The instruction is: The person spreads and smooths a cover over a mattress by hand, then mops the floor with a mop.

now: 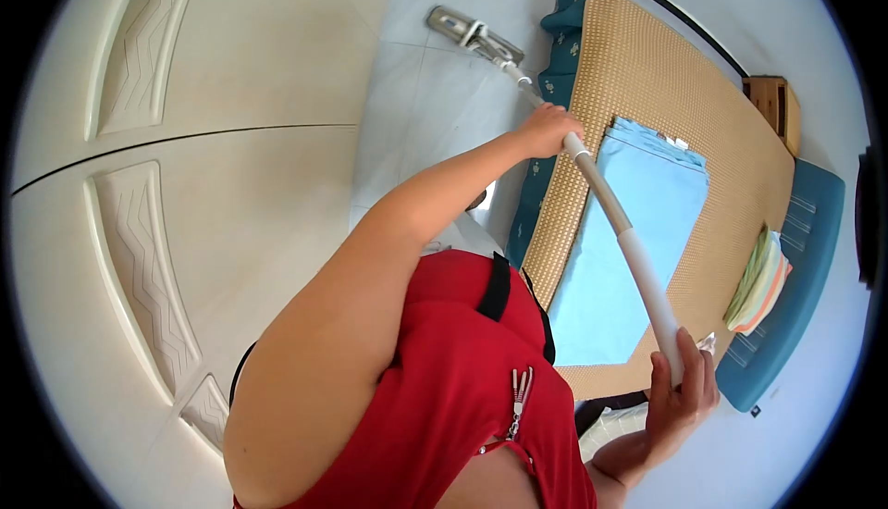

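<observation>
A flat mop (pixel 638 278) with a white and grey pole slants across the view. My left hand (pixel 548 131) is wrapped round the middle of its pole, arm stretched forward. At the pole's upper end, near my body, my right hand (pixel 683 393) grips it with the thumb on one side and the fingers on the other. The rectangular mop head (pixel 474 35) is on the pale tiled floor (pixel 407 74), close to the bed's foot. Part of the pole passes over a folded light-blue cloth (pixel 638 204) on the bed.
A bed with a woven tan mat (pixel 731 176) and dark-green skirt (pixel 560 55) stands on the right. It has a blue headboard (pixel 805 278) and a striped pillow (pixel 760 287). A wooden nightstand (pixel 772 111) is beyond it. Cream wardrobe doors (pixel 268 46) line the left.
</observation>
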`<action>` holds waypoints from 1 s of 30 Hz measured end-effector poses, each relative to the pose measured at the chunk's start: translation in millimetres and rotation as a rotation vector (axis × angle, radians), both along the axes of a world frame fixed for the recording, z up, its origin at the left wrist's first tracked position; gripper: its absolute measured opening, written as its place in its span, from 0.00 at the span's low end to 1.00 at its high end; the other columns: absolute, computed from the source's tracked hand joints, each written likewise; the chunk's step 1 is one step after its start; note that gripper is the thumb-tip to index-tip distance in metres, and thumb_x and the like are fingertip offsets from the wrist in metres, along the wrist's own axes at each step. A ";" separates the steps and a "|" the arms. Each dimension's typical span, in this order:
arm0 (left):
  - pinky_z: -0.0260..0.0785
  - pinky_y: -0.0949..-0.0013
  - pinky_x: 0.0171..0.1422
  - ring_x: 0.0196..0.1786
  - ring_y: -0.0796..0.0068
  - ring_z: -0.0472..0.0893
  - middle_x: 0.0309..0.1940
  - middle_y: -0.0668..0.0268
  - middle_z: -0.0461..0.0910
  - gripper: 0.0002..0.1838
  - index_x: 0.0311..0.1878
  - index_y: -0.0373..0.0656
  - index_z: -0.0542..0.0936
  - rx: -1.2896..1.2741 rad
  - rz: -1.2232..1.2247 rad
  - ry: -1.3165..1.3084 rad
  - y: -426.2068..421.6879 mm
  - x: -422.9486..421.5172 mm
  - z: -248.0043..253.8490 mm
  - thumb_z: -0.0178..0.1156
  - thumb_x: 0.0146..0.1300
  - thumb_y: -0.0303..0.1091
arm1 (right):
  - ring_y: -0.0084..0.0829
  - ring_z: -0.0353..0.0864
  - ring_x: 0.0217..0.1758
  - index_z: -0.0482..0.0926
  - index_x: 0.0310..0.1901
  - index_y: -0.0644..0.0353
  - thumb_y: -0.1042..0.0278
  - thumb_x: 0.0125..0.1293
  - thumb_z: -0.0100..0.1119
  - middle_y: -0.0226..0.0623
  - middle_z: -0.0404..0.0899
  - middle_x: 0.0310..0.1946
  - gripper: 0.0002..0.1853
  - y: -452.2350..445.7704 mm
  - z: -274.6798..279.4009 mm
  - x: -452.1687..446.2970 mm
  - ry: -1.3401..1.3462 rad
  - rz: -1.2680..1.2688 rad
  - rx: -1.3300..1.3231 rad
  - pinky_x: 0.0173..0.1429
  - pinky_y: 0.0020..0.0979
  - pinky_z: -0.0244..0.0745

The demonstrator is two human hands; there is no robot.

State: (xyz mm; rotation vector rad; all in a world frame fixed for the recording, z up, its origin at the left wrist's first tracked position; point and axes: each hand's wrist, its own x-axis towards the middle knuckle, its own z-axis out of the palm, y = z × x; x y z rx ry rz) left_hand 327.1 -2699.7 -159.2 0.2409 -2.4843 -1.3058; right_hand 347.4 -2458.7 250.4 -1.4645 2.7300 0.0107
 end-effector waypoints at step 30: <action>0.62 0.60 0.50 0.39 0.63 0.76 0.26 0.71 0.78 0.05 0.27 0.52 0.78 0.194 -0.223 -0.025 79.5 118.0 30.1 0.64 0.53 0.29 | 0.42 0.75 0.26 0.81 0.42 0.64 0.72 0.51 0.69 0.43 0.76 0.25 0.16 43.2 60.8 91.7 -0.097 -0.252 0.096 0.33 0.36 0.68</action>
